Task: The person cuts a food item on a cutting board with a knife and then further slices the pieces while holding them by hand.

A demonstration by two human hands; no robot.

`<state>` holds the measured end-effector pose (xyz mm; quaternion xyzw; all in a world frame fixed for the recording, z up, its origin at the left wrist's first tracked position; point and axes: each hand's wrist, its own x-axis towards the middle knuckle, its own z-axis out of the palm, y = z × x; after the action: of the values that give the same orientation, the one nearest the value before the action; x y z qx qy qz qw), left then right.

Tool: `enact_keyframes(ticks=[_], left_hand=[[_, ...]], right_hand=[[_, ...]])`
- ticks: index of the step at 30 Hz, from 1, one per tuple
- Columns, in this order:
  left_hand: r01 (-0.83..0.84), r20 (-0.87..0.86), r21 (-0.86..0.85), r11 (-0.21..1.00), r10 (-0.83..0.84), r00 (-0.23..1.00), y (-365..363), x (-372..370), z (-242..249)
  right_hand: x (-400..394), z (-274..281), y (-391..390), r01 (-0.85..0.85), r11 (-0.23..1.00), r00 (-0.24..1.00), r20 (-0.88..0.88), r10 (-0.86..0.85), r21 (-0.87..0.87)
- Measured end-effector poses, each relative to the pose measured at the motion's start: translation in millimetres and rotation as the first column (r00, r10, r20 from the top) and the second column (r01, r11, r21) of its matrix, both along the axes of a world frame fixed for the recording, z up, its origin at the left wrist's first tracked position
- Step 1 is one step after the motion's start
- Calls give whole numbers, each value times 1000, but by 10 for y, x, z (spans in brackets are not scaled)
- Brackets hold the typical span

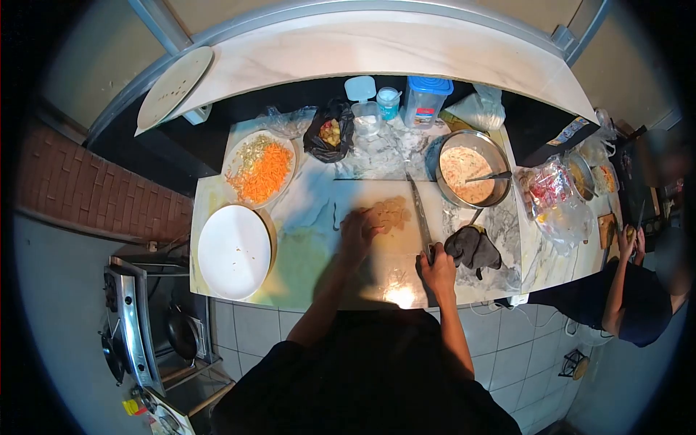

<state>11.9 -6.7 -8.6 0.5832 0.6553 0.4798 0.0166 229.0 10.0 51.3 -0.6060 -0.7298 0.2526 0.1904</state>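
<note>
My right hand is wrapped round the handle of a large knife, whose long blade points away from me along the right of the cutting board. On the board lies a spread of thin, pale chopped food; its kind is too blurred to tell. My left hand rests at the left edge of these pieces, fingers reaching over them and loosely apart. A dark cloth sits just right of my right hand.
Shredded carrot fills a plate at left, above a white plate. A metal bowl of creamy mix holds a spoon. Behind stand a black bag and a blue-lidded container. Another person works at right.
</note>
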Motion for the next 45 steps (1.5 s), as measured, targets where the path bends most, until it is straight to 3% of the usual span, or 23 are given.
enact_keyframes(ticks=[4,6,8,11,19,22,25,27,29,31,32,36,44,45], left_hand=[[20,91,14,1000,-21,996,18,-11,41],[-9,176,-62,998,20,984,19,8,19],[-7,143,-57,998,15,990,22,-13,-42],[-32,73,-72,997,37,997,21,0,4],[-72,71,-94,993,79,994,-15,20,106],[-33,189,-105,994,53,981,2,-12,111],[-32,79,-93,995,39,996,-37,-1,158],[1,157,-157,988,24,987,-15,4,190],[39,207,-128,991,-12,978,7,-20,140],[69,259,-107,992,-39,965,-29,-29,134],[102,209,-82,991,-83,974,-35,-51,134],[159,53,-94,983,-155,986,-76,-97,345],[93,52,-143,985,-87,995,-86,31,259],[80,67,-142,987,-71,995,-77,41,286]], right_hand=[[1,-13,71,-67,995,994,92,60,78],[-22,-27,125,-55,994,995,85,47,90],[-49,20,170,-90,996,989,122,88,8],[-80,38,195,-99,995,976,198,91,32],[-74,-86,316,-147,982,974,188,123,117],[-91,-57,350,-174,980,971,183,154,96],[-84,-41,358,-203,978,961,201,189,50],[-83,-29,366,-211,977,960,196,198,43],[-87,-5,361,-234,962,967,135,215,144],[-99,20,374,-237,968,962,161,223,78],[-105,24,384,-241,970,955,182,234,17],[-105,-11,378,-259,965,950,192,246,47],[-122,105,357,-202,978,970,152,191,60],[-92,114,348,-181,978,983,56,175,103]])
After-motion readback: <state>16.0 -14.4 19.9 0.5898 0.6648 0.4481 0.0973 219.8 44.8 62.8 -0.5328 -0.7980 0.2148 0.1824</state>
